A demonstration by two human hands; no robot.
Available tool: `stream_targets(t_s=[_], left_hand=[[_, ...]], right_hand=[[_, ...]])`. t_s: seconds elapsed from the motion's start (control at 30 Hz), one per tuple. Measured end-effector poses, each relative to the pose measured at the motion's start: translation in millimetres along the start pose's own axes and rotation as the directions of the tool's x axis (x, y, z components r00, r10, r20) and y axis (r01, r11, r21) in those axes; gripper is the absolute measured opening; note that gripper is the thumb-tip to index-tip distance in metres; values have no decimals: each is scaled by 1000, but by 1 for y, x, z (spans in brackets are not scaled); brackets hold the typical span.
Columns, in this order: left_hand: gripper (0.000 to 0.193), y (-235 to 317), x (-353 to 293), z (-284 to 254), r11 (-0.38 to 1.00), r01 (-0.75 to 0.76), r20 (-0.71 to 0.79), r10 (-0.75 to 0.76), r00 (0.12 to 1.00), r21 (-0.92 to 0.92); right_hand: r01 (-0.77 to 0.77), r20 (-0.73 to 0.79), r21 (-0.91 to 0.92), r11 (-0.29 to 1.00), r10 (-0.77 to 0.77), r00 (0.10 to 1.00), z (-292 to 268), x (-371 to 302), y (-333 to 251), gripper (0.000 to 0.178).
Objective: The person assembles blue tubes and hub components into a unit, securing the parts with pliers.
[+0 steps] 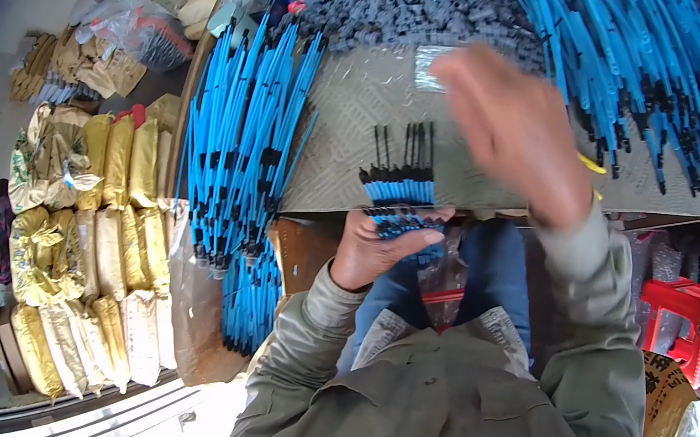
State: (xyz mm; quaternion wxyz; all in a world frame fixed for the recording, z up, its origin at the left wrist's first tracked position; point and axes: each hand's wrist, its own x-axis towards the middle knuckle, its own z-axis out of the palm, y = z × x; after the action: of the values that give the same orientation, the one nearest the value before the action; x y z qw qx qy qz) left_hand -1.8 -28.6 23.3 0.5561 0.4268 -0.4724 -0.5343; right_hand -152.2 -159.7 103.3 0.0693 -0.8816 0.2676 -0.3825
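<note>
In my left hand (pixel 365 254), at the table's near edge, is a bundle of thin blue tubes (pixel 399 193) with black fittings and thin black rods at their far ends. The fingers are wrapped round its near part, and the bundle's ends lie over the table. My right hand (pixel 517 135) is above the table, further out and to the right, smeared by motion, so its fingers cannot be read. Just beyond its fingertips lies a small shiny clear packet (pixel 431 67), partly covered by the hand.
A heap of small grey plastic parts (pixel 423 4) covers the table's far side. Piles of blue tubes lie at the right (pixel 652 75) and left (pixel 243 108). Stacked gold and white packages (pixel 99 251) stand at the left; a red stool (pixel 676 315) is at the right.
</note>
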Motion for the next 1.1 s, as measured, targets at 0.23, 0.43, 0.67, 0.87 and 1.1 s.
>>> stream_targets(t_s=[0.23,0.43,0.67,0.87,1.1], left_hand=[[21,13,2,10,990,21,13,-20,1000,-141],[16,3,-2,-1,982,-46,46,55,997,-186],[16,-2,6,-2,989,-56,64,65,996,-136],[15,9,2,0,975,-7,49,18,999,-221],[6,2,1,-4,961,-31,48,45,998,-275]], right_hand=[[-131,270,-443,887,271,924,72,35,140,15],[-219,288,-319,922,314,905,69,34,132,19],[-81,226,-317,945,158,961,78,31,135,11],[-52,169,-384,922,126,977,56,25,98,8],[-478,361,682,553,314,878,-11,-33,-4,4]])
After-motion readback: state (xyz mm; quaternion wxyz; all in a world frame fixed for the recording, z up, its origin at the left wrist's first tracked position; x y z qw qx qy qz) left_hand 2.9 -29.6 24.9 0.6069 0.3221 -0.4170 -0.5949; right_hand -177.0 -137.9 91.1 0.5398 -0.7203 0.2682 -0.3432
